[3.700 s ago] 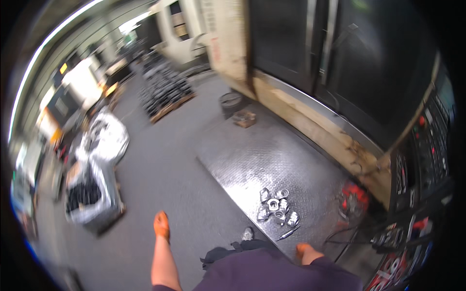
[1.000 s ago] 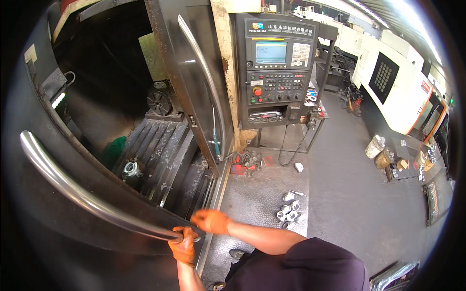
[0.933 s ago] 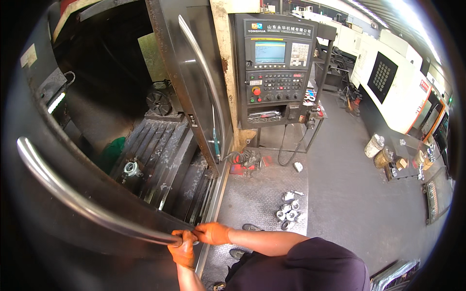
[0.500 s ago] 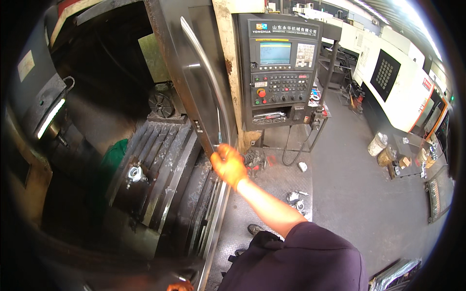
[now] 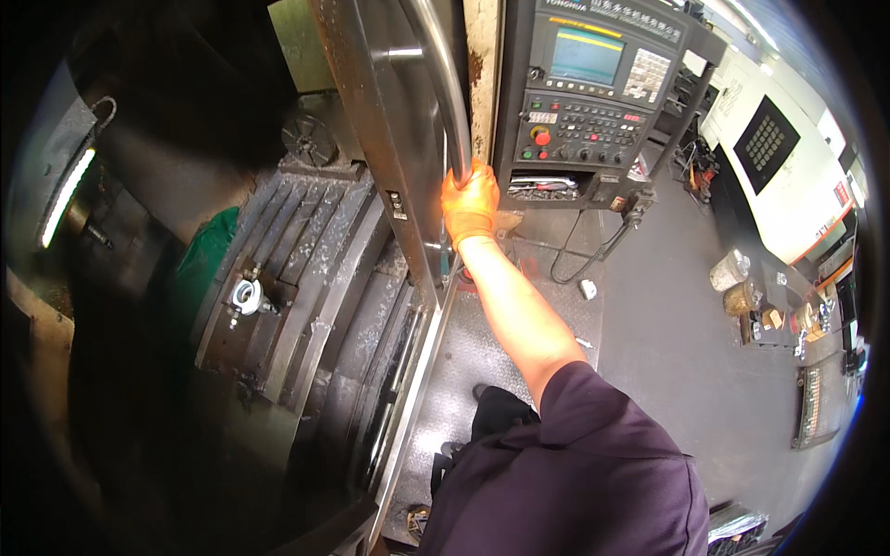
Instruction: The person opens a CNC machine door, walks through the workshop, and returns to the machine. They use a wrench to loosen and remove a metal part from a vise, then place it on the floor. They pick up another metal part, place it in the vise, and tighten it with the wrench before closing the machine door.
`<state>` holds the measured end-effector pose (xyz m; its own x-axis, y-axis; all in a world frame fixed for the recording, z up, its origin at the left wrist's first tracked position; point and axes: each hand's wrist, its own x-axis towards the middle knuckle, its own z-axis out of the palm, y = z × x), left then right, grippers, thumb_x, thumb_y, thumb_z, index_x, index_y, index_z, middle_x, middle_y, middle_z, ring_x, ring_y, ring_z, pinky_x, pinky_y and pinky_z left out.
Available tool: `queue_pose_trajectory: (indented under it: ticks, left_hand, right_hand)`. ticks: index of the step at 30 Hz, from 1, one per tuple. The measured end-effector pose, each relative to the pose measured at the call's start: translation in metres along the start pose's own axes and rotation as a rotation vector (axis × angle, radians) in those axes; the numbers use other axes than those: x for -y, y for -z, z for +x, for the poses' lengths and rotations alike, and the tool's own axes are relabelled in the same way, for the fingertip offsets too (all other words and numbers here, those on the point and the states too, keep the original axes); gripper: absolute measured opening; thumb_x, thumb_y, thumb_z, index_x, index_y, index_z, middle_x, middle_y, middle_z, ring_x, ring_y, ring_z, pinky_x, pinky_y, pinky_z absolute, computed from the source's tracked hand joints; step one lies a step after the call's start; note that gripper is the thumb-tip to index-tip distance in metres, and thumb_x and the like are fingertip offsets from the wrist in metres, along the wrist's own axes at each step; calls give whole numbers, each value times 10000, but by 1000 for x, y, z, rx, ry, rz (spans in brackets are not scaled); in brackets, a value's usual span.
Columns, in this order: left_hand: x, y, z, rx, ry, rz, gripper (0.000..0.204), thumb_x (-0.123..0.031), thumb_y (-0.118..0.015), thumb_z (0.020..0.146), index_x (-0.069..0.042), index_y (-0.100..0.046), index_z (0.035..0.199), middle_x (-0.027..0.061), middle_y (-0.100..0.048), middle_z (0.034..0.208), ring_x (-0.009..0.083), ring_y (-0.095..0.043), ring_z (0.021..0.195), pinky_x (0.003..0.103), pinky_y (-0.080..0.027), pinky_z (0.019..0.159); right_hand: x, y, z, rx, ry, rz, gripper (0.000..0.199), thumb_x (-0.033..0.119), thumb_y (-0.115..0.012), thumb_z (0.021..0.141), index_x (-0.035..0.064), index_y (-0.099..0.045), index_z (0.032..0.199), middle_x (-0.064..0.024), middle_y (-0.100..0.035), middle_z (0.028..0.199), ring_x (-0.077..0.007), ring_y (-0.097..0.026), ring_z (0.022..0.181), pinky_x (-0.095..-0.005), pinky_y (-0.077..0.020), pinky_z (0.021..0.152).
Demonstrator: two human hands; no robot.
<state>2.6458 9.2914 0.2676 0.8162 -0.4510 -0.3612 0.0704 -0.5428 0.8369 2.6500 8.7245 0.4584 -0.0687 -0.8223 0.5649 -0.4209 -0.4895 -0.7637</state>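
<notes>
My right hand (image 5: pixel 470 204), in an orange glove, is wrapped round the lower end of a long curved metal bar handle (image 5: pixel 443 83). The handle is fixed to the dark sliding door (image 5: pixel 371 102) of a machine tool. Inside the machine, left of the door, lies a slotted metal table (image 5: pixel 311 250). A small ring-shaped metal part (image 5: pixel 247 296) sits in a fixture on that table, well away from my hand. My left hand is out of view.
Right of the door stands a control panel (image 5: pixel 586 102) with a screen and a red button. A coiled cable (image 5: pixel 593 264) hangs below it. A lit lamp (image 5: pixel 69 199) shines inside the machine. White containers (image 5: pixel 731 269) and another white machine (image 5: pixel 779 167) stand further right.
My right hand has come up from the door's lower edge and closed round the handle. The view has shifted, and my left glove has left the lower edge.
</notes>
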Motion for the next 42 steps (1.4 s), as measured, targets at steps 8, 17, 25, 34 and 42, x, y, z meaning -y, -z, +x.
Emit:
queue_pose_trajectory:
  ticks: [8, 17, 25, 34, 42]
  left_hand:
    - [3, -61, 21, 47, 120, 46, 388, -248, -598, 984, -40, -450, 1276, 133, -581, 1155, 247, -570, 1023, 362, -458, 931]
    - [35, -122, -2, -172, 475, 115, 490, -277, -584, 985, -33, -404, 1370, 155, -557, 1264, 264, -561, 1107, 365, -441, 982]
    - [28, -101, -139, -685, 744, 161, 580, -302, -571, 986, -27, -363, 1453, 174, -536, 1360, 279, -552, 1181, 367, -427, 1027]
    - [74, -185, -140, -483, 728, 80, 619, -316, -583, 954, -35, -391, 1472, 254, -528, 1412, 354, -519, 1306, 397, -406, 1088]
    - [113, -226, -187, -355, 714, 210, 386, -198, -434, 1011, -28, -517, 1348, 155, -540, 1424, 298, -443, 1383, 464, -262, 1204]
  right_hand:
    - [-5, 2, 44, 85, 76, 77, 388, 200, -755, 790, -26, -632, 1080, -208, -668, 963, -401, -635, 940, -459, -499, 870]
    - [-271, 28, 92, 428, 292, -135, 304, 171, -645, 916, -15, -676, 1154, -219, -702, 1092, -386, -669, 1022, -445, -528, 882]
    - [-511, -35, 196, 949, 370, -1163, 276, 183, -512, 967, 27, -707, 1083, -242, -685, 1093, -386, -671, 1037, -492, -543, 858]
    - [-690, -125, 270, 1416, 2543, -1998, 433, 344, -514, 991, 170, -619, 1373, 23, -600, 1409, -227, -573, 1284, -617, -481, 935]
    - [-565, -69, 217, 1027, 669, -1407, 319, 261, -491, 991, 50, -683, 1134, -183, -686, 1198, -345, -656, 1095, -430, -515, 898]
